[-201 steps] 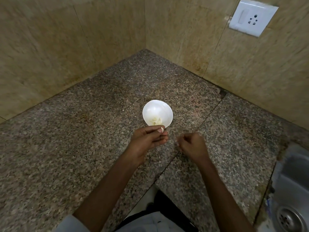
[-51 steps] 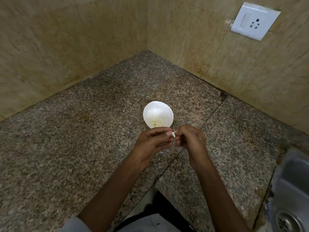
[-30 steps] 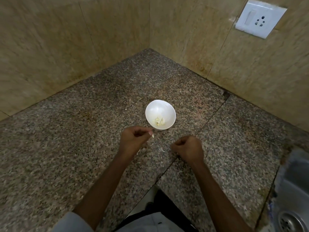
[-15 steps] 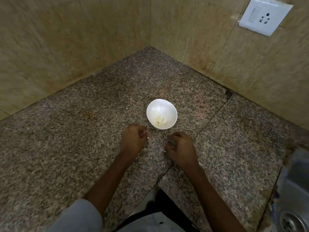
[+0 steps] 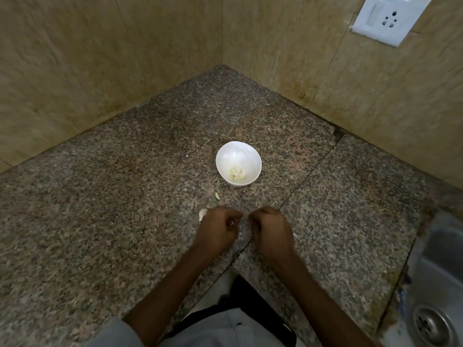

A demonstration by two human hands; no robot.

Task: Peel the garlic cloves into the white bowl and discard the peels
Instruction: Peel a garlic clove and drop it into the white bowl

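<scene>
Left hand (image 5: 217,230) and right hand (image 5: 271,232) sit knuckles-up on the granite counter (image 5: 100,221), fingers curled under; what they pinch, I cannot tell. A pale garlic scrap (image 5: 202,213) lies just beside the left fingers and a smaller piece (image 5: 217,195) just beyond them, short of the white bowl (image 5: 240,152) holding peeled cloves (image 5: 235,174). A hasty sweep might flick peel into it. No legible writing anywhere.

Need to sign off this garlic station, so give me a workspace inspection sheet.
Surface: speckled granite counter, seamed, stained near the walls.
Job's things: white bowl upright, a few peeled garlic cloves inside.
Clutter: pale scrap before the bowl, second scrap beside the left hand; clove or peel, cannot tell.
Hands: left hand and right hand curled, knuckles up, near the counter; contents hidden.
Cables: nothing seen.
Surroundings: tiled walls, wall socket, steel sink at right.
</scene>
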